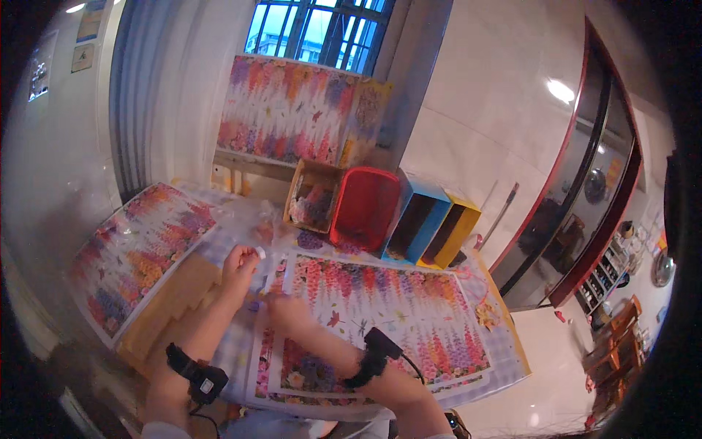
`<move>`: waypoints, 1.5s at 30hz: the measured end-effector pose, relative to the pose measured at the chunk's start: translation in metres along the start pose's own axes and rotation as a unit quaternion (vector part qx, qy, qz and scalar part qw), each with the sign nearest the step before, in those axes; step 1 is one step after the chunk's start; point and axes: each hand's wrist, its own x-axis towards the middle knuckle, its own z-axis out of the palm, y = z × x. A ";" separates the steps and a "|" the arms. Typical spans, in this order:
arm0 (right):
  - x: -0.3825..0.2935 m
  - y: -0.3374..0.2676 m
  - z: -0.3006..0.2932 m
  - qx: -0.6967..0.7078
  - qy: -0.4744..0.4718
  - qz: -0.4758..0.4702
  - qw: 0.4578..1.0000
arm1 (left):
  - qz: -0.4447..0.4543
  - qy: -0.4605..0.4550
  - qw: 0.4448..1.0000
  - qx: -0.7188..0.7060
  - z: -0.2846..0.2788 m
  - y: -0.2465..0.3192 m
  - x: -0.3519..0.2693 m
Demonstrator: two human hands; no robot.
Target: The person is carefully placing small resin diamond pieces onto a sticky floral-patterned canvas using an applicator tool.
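Observation:
Pinched in the fingers of my left hand [241, 262] is a small white piece [261, 253], too small to name more exactly. That hand is raised over the checked tablecloth [222, 249], near a clear plastic bag [263, 217]. My right hand [286, 314] is blurred and hovers over or rests on the left edge of a printed floral sheet [384, 307]; I cannot tell which. Its fingertips point toward the left, and whether they hold anything is unclear. Dark straps with small devices are on both my forearms.
Behind the sheet stand a cardboard box [293, 211], a red plastic basket [364, 211], and blue [439, 219] and yellow [463, 230] open boxes. Another floral sheet [148, 247] lies at left over brown cardboard [170, 291]. A third sheet [285, 110] leans below the window.

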 end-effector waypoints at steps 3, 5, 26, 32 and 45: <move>-0.019 0.014 -0.039 0.015 0.110 0.063 0.992 | -0.007 0.021 1.000 -0.005 0.004 0.005 -0.002; -0.039 0.034 -0.056 0.078 0.233 0.083 0.966 | -0.016 0.013 1.000 -0.023 0.009 0.008 -0.005; -0.085 0.055 -0.027 0.740 0.141 0.166 0.636 | 0.288 -0.081 0.901 0.313 0.070 0.036 -0.072; -0.085 0.059 -0.015 0.760 0.122 0.115 0.628 | 0.304 -0.067 0.873 0.375 0.078 0.031 -0.081; -0.084 0.059 -0.013 0.752 0.103 0.111 0.642 | 0.341 -0.092 0.845 0.401 0.078 0.032 -0.082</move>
